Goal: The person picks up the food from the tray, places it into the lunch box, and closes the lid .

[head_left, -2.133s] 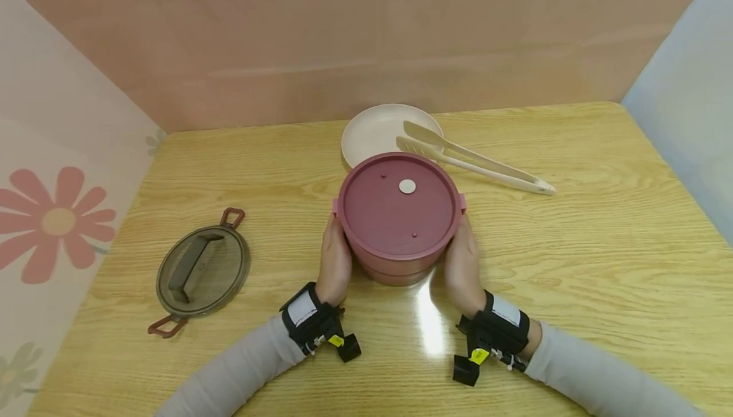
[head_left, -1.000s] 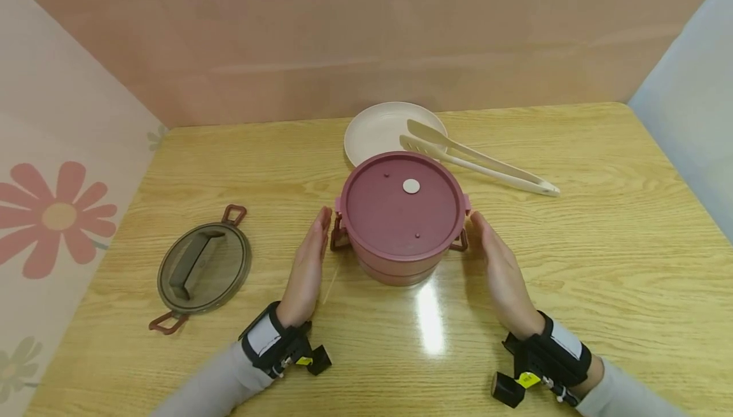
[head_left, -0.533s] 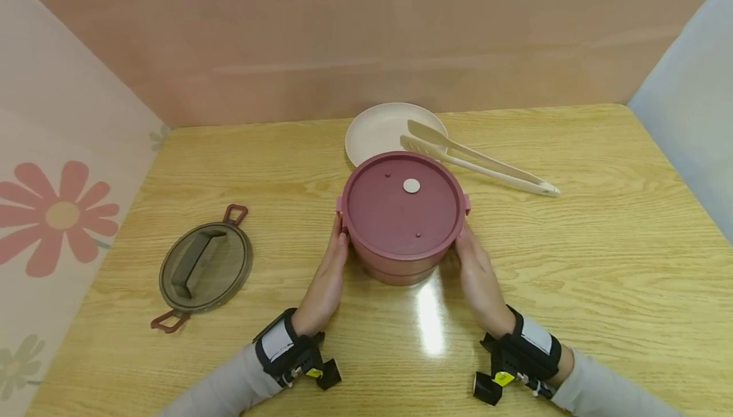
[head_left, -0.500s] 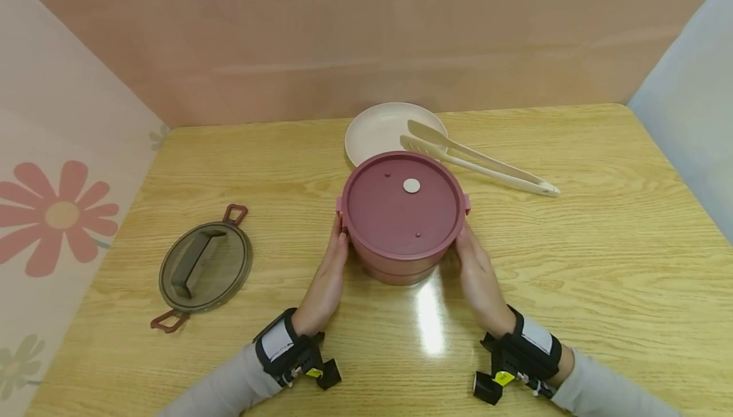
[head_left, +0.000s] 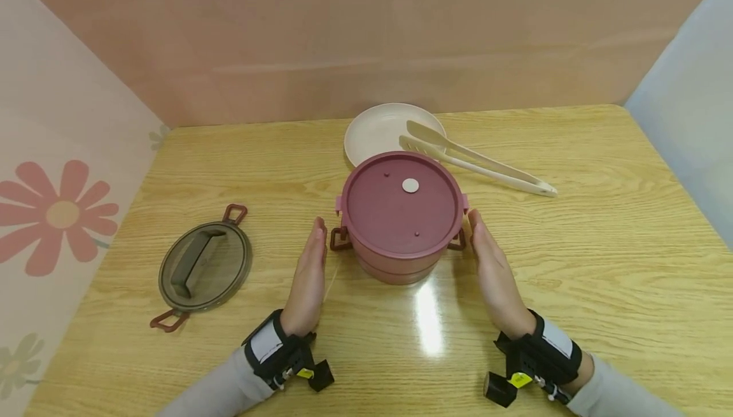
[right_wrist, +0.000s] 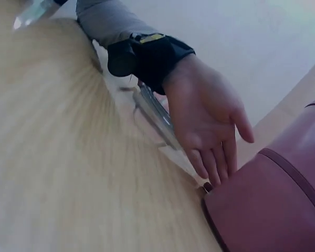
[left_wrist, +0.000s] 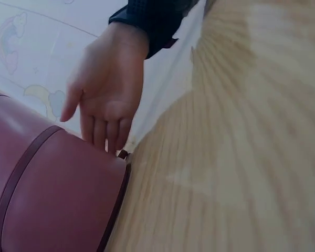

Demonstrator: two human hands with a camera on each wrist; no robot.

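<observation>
Left hand [head_left: 309,274] and right hand [head_left: 495,274] stood flat just off either side of the maroon lunch box [head_left: 402,216], its side clips [head_left: 338,239] jutting into both gaps, plate [head_left: 378,130] and tongs [head_left: 475,159] blocked beyond, smoky lid [head_left: 203,267] lay well left, bare tabletop [head_left: 601,245] rightward.

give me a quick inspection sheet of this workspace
surface: wooden table, glare patch near the front edge
job's things: maroon lidded container, lid on, side clasps flipped out
clutter: smoky clear lid at left; cream plate behind the container; cream tongs with tips on the plate
hands: left hand and right hand flat, flanking the container, apart from it
cables: nothing seen
surroundings: pink back wall, flower-print panel at left
</observation>
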